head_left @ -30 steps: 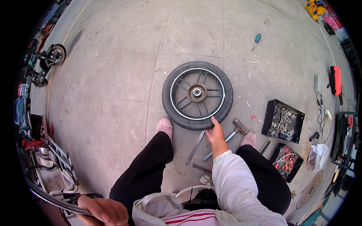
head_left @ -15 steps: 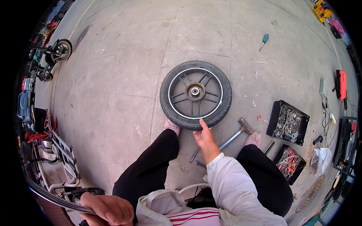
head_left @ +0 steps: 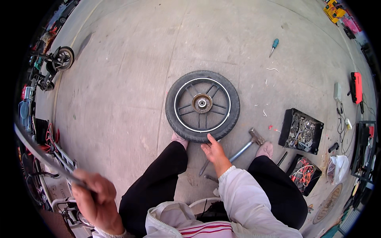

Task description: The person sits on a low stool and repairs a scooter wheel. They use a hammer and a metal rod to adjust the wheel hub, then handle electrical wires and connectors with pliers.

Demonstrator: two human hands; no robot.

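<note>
Wheel (head_left: 202, 103) = blk rubber tyre (head_left: 171, 115) on dark spoked rim, spokes in pairs, thin white ring round the rim edge. Hub is brownish, rusty-looking, w/ shiny metal centre. Wheel sits face-up just ahead of R fingers, near edge at the R thumb; can't tell if that edge is raised off the floor.

R hand (head_left: 214, 154): forearm in from lower R, wrist roughly straight, thumb pointing fwd & resting on tyre's near edge. Other fingers bent, partly hidden by/at the tyre edge; can't tell if they clamp it.

L hand (head_left: 93, 198): well apart from wheel, low L, slightly blurred. Fingers wrapped tight round a metal bar (head_left: 43, 156), smooth, greyish, slim; bar runs fwd-L from the fist, far end at the pic's dark rim.

Hammer (head_left: 256, 136) just R of R fingers: blocky worn metal head, bluish-grey round shaft. Another slim metal rod (head_left: 204, 168) close by on near-L side of R fingers. Farther R of R fingers: blk tray (head_left: 284, 126), boxy, full of small metal parts. Well fwd-R of them: screwdriver (head_left: 275, 43), teal handle. Floor (head_left: 119, 79) = grey concrete, fine ribbed patches.
</note>
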